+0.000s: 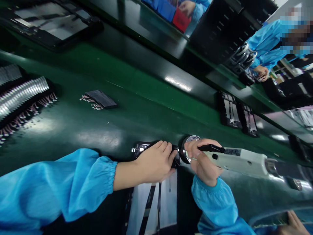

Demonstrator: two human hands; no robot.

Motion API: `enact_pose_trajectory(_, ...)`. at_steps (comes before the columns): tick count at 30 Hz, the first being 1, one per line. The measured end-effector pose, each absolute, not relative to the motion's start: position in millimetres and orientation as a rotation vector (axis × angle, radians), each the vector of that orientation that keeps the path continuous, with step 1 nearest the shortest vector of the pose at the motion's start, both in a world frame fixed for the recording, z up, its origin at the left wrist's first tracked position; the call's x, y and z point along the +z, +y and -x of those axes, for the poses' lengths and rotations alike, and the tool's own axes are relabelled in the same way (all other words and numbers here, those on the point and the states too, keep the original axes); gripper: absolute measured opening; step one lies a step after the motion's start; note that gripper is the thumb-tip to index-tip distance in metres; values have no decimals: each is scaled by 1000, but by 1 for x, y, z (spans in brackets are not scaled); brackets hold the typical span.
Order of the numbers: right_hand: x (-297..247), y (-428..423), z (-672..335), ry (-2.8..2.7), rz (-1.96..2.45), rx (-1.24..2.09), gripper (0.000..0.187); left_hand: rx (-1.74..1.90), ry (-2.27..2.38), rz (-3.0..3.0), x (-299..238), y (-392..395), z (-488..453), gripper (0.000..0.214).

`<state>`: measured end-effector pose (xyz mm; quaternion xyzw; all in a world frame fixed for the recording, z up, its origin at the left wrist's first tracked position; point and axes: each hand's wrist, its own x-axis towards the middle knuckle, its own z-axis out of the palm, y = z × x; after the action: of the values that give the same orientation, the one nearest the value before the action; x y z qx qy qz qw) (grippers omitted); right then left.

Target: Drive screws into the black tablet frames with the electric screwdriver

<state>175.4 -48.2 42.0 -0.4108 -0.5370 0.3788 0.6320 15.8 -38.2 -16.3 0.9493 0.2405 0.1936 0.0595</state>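
My left hand (156, 161) lies over the upper end of an opened tablet (156, 202), its fingers bent together on the black frame. Whatever is under those fingers is hidden. Pale panels and dark ribbon strips show below the hand. My right hand (204, 160) is closed around the front end of a pale electric screwdriver (241, 161), which has a black lever and extends to the right. The screwdriver's tip is hidden by my fingers. Just behind them sits a round metal dish with a perforated surface (192, 138), close to the tablet's right edge.
Stacked cable-tailed modules (26, 98) and a smaller stack (101, 99) lie at left. Another opened tablet (56, 24) rests at upper left. Two more units (230, 109) stand at right. Across the bench are black bins (217, 29) and co-workers' hands (261, 72).
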Motion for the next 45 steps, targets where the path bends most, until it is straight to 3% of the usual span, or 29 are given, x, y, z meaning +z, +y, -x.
enact_pose_trajectory(7,49,-54,-201,-1192,959,806,29,527,791,-2890,-9,-39,-11,55)
enact_pose_trajectory(13,51,-60,-239,-1115,1037,679,24,446,810,-2910,-3,-38,-9,54)
enact_pose_trajectory(30,32,-49,-241,-1117,1066,732,25,584,743,-2936,-4,-35,-12,44)
enact_pose_trajectory(38,30,-49,-241,-1087,1109,732,17,595,734,-2924,-6,-36,-12,47)
enact_pose_trajectory(45,30,-50,-238,-1102,1122,716,22,614,755,-2938,-8,-36,-13,51)
